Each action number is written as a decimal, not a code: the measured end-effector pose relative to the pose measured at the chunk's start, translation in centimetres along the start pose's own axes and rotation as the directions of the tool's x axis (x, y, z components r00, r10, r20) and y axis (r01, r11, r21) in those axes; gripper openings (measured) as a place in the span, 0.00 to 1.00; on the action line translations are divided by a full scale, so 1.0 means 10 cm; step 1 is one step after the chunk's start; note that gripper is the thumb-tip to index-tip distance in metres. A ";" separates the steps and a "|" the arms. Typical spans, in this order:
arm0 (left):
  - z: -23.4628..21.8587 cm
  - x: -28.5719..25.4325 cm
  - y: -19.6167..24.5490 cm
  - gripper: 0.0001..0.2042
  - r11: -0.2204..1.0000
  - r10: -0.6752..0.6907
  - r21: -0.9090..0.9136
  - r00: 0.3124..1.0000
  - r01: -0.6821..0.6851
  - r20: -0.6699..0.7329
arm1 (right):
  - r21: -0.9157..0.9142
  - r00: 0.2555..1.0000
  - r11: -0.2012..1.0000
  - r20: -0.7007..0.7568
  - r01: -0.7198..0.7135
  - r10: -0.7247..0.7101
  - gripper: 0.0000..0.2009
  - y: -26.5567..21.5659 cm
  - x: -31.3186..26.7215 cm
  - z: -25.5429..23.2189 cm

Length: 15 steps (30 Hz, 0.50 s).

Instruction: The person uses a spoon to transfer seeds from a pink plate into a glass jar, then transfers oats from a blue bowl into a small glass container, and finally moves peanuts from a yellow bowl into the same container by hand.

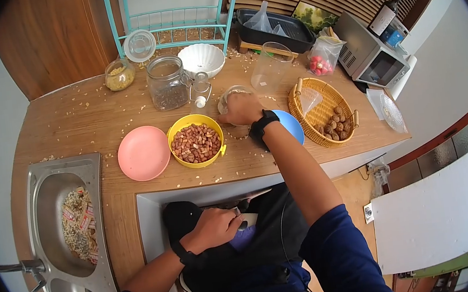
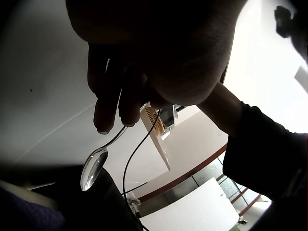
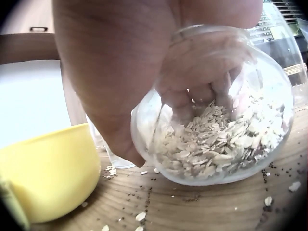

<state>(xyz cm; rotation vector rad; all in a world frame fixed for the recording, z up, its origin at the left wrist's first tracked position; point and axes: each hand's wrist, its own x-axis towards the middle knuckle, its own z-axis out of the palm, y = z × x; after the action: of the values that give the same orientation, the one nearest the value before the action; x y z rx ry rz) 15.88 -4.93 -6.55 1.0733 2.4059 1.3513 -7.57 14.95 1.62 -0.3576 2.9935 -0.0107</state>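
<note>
My right hand (image 1: 244, 109) grips a small round glass jar (image 3: 276, 113) on the counter, thumb on the near side and fingers behind the glass. Rolled oats (image 3: 209, 144) lie inside the jar, which looks tilted in the right wrist view. Over my lap, my left hand (image 1: 216, 229) holds a metal spoon (image 2: 95, 168), its bowl hanging below the fingertips in the left wrist view. Left of the right hand stands a yellow bowl (image 1: 217, 122) of peanuts (image 1: 195, 144). A blue plate (image 1: 291, 127) lies partly hidden under the right forearm.
A pink plate (image 1: 143, 153), a clip-top jar (image 1: 167, 84) of dark seeds and a white fluted bowl (image 1: 202, 60) stand nearby. To the right are a clear plastic container (image 1: 269, 73) and a wicker basket (image 1: 320, 93) with walnuts. Loose oats dot the counter (image 1: 81, 120). A sink (image 1: 43, 196) is at left.
</note>
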 end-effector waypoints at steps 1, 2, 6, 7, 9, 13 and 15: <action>0.00 0.00 0.00 0.12 1.000 -0.003 0.000 1.000 0.003 0.001 | -0.014 1.000 1.000 0.005 0.000 0.000 0.28 0.00 -0.01 -0.01; 0.00 0.00 0.01 0.12 1.000 -0.006 0.000 1.000 0.006 0.002 | -0.016 1.000 1.000 0.004 0.000 0.000 0.28 0.00 -0.01 -0.01; -0.02 0.00 0.04 0.12 1.000 -0.002 -0.018 1.000 0.001 -0.030 | 0.013 1.000 1.000 0.016 -0.009 0.009 0.31 0.03 0.05 0.04; -0.01 -0.01 0.01 0.12 1.000 0.002 -0.005 1.000 -0.002 -0.017 | 0.025 1.000 1.000 0.017 -0.010 0.009 0.33 0.04 0.07 0.05; 0.01 0.00 -0.01 0.13 1.000 0.008 0.003 1.000 -0.008 -0.007 | 0.045 1.000 0.999 0.008 -0.015 0.015 0.33 0.07 0.10 0.09; 0.01 -0.01 -0.01 0.13 1.000 0.010 0.008 1.000 -0.010 -0.012 | 0.072 0.999 0.997 0.014 -0.037 0.036 0.33 0.04 0.08 0.05; 0.01 0.00 -0.02 0.13 1.000 0.016 0.016 1.000 -0.016 -0.011 | 0.071 0.997 0.996 0.058 -0.051 0.046 0.31 0.00 0.04 -0.05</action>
<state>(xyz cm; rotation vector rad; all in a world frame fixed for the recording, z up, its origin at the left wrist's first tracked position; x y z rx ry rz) 15.84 -4.92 -6.74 1.0949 2.4249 1.3486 -8.02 14.82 2.10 -0.2725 2.9361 -0.1021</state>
